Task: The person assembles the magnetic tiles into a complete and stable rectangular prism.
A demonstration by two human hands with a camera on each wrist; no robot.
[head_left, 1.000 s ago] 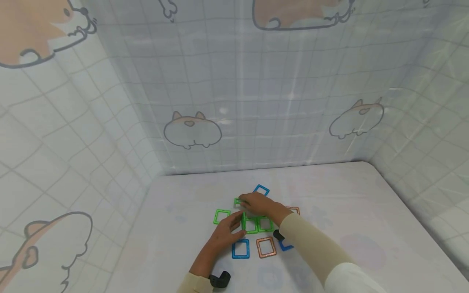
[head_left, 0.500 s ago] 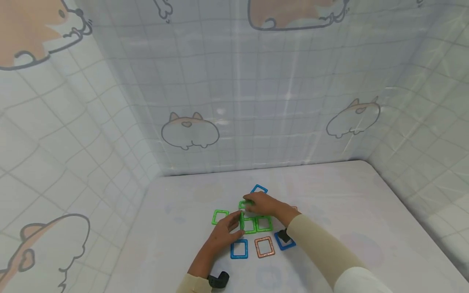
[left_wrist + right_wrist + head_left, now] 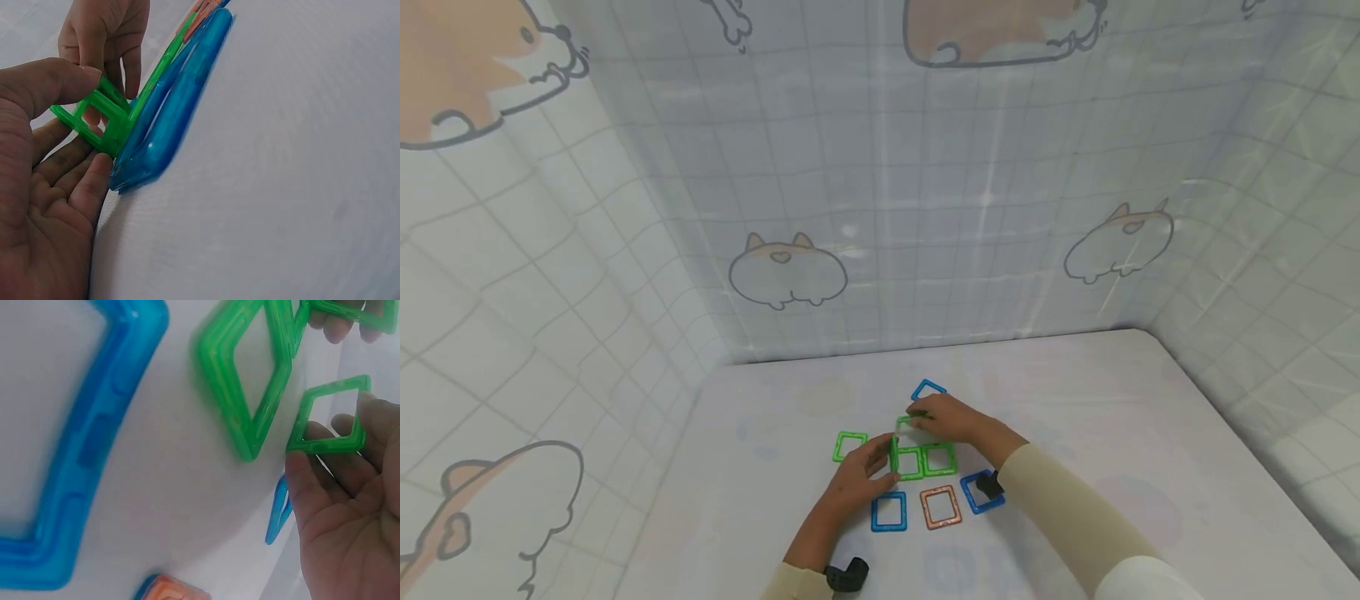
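Observation:
My left hand holds a green square magnetic tile upright along the left side of two flat green tiles joined edge to edge. In the left wrist view its thumb lies on the upper part of that tile, other fingers behind. Just beyond the flat pair, my right hand grips another green square tile by its edges, thumb on one side and fingers on the other. This tile stands raised at the back of the pair, partly covered by the fingers in the head view.
Nearer the person lie a blue tile, an orange tile and a second blue tile, partly under the right wrist's camera. A loose green tile sits left; another blue one lies behind the right hand. Patterned curtains surround the table.
The right hand has moved a little to the right with its green tile, toward the back of the flat pair. The orange tile behind the right forearm has become hidden. The left hand stays put.

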